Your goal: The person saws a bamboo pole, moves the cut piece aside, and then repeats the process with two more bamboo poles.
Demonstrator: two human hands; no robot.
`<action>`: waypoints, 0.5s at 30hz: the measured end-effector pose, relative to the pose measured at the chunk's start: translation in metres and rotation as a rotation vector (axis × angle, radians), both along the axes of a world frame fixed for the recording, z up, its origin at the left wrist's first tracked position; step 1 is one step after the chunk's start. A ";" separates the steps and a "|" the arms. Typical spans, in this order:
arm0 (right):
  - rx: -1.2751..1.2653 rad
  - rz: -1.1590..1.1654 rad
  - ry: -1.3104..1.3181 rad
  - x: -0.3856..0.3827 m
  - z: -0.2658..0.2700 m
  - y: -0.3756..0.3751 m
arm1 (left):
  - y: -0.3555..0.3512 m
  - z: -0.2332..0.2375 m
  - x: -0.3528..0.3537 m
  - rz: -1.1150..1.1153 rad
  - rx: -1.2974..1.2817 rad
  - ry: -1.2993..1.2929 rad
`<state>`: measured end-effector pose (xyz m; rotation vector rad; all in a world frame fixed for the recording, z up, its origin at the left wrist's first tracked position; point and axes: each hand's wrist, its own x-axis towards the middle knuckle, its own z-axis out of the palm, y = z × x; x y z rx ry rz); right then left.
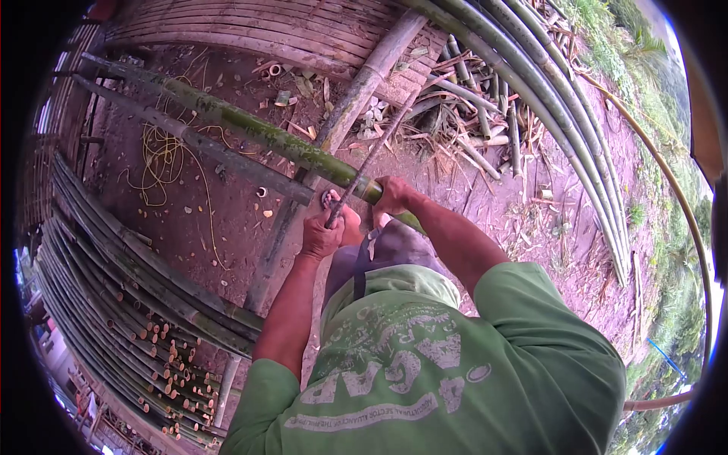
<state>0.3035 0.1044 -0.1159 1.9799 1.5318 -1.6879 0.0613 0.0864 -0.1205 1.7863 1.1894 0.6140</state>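
Note:
My left hand is closed round the near end of a long, thin, dark stick-like tool; its exact kind I cannot make out. It slants up and away, crossing over a green bamboo pole near a pale ring. Just right of that crossing, my right hand grips the same pole, close to my thigh. A short green stretch of bamboo shows beyond this hand. Below it, a thinner grey bamboo pole runs alongside and ends near my left hand. Both poles rest across a thick bamboo support.
Long bamboo poles are stacked at the left, with more poles at upper right. A slatted bamboo platform stands ahead. Cut offcuts and shavings litter the ground. Yellow cord lies tangled on the dirt.

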 end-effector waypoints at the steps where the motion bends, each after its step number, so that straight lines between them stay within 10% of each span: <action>1: -0.004 0.004 0.018 0.001 -0.001 0.001 | 0.003 0.003 0.000 -0.011 0.005 -0.003; 9: 0.010 -0.022 0.046 0.003 -0.015 -0.004 | -0.009 -0.034 -0.010 -0.037 0.105 -0.023; 15: 0.066 -0.020 -0.116 -0.008 0.015 -0.003 | 0.004 0.044 0.015 -0.006 -0.097 0.182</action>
